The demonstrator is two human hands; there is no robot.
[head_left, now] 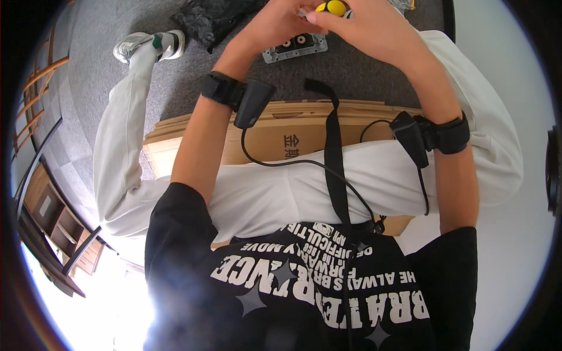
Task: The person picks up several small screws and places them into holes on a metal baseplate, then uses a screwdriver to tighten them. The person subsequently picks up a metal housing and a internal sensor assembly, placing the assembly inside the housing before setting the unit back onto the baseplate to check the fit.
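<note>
Both of my hands reach up to the top edge of the head view and meet over a grey rectangular frame. Closed around a yellow-and-black tool handle is my right hand, its thumb stretched toward the left. My left hand bends inward beside it, fingers curled and partly cut off by the picture's edge; what they grip is hidden. Just below the hands lies the grey frame, with a black insert and round light-coloured contacts. The tool's other end cannot be seen.
Crumpled black plastic lies on the grey carpet left of my hands. Flattened cardboard sits under my legs. A black strap and cables hang across my lap. A white wall rises at the right.
</note>
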